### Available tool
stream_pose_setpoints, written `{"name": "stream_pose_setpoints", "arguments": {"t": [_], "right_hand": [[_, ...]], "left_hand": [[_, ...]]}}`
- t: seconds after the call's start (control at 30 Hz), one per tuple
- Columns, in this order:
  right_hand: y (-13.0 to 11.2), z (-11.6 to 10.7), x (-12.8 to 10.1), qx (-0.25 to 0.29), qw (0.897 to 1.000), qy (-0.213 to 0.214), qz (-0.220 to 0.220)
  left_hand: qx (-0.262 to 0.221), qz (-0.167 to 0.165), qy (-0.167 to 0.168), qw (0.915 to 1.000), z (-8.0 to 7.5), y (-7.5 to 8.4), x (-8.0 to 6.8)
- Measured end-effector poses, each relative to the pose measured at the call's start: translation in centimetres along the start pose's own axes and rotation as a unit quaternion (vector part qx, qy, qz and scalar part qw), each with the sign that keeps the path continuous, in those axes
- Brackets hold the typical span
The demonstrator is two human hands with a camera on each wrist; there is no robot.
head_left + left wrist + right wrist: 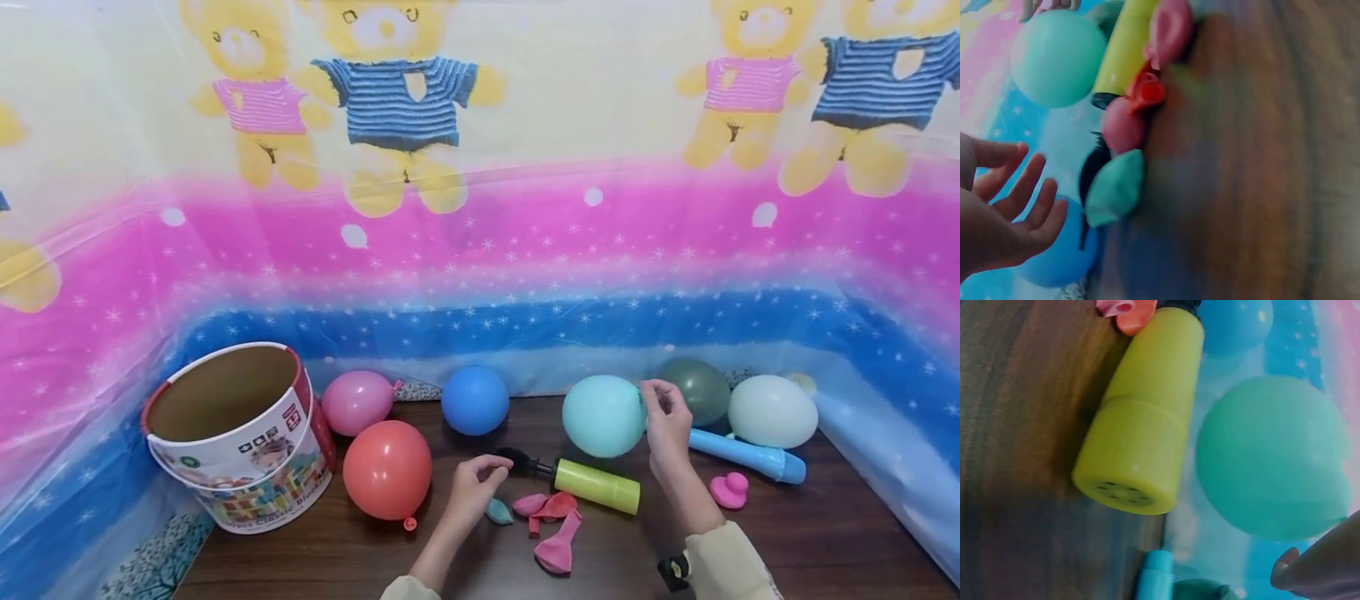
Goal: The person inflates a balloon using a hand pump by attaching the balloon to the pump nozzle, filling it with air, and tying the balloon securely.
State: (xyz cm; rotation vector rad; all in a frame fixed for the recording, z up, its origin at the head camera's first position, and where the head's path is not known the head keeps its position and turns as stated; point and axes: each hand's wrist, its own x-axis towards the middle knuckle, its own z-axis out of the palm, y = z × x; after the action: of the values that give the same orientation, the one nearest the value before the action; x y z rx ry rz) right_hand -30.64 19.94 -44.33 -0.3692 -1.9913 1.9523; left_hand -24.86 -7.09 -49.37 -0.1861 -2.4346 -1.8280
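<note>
My right hand (667, 421) pinches an inflated turquoise balloon (603, 415) at its right side, where the knotted end is; the fingertips are mostly hidden in the right wrist view, where the balloon (1272, 459) hangs beside the hand (1325, 565). My left hand (474, 492) holds nothing, its fingers loosely spread in the left wrist view. It hovers near the black handle (517, 458) of a yellow-green balloon pump (597, 487), which lies on the table. Just in front of the pump lie a flat teal balloon (498, 512) and several flat pink and red balloons (555, 550).
On the left stands a block bucket (247, 492). Red (387, 471), pink (358, 403) and blue (475, 401) inflated balloons sit right of it. Behind my right hand are dark green (697, 392) and white (772, 411) balloons, a blue toy microphone (750, 456) and a pink duck (729, 490).
</note>
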Motion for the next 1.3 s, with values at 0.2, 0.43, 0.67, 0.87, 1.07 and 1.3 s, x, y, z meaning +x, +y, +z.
{"name": "stream_pose_setpoints", "arguments": {"t": [0.2,0.43,0.67,0.87,1.07,1.3], "right_hand": [[1.7,-0.4,0.8,0.021,0.999,0.011,0.021],[3.7,-0.7,1.2,0.048,0.997,-0.039,0.052],[4.7,-0.8,0.8,0.072,0.991,-0.089,0.068],[4.8,-0.4,0.4,0.087,0.988,-0.101,0.076],[4.6,-0.3,0.0,0.076,0.986,-0.119,0.082],[4.7,-0.1,-0.2,0.05,0.987,-0.132,0.083]], "left_hand": [[0.06,-0.006,0.056,0.9966,-0.1,-1.8,-0.2],[0.106,-0.054,0.081,0.9895,0.5,-3.2,0.4],[0.143,-0.06,0.119,0.9807,1.4,-3.8,1.3],[0.215,-0.096,0.123,0.9641,1.9,-3.9,2.1],[0.254,-0.124,0.134,0.9499,2.0,-3.9,2.8],[0.213,-0.122,0.141,0.959,1.7,-3.7,2.8]]}}
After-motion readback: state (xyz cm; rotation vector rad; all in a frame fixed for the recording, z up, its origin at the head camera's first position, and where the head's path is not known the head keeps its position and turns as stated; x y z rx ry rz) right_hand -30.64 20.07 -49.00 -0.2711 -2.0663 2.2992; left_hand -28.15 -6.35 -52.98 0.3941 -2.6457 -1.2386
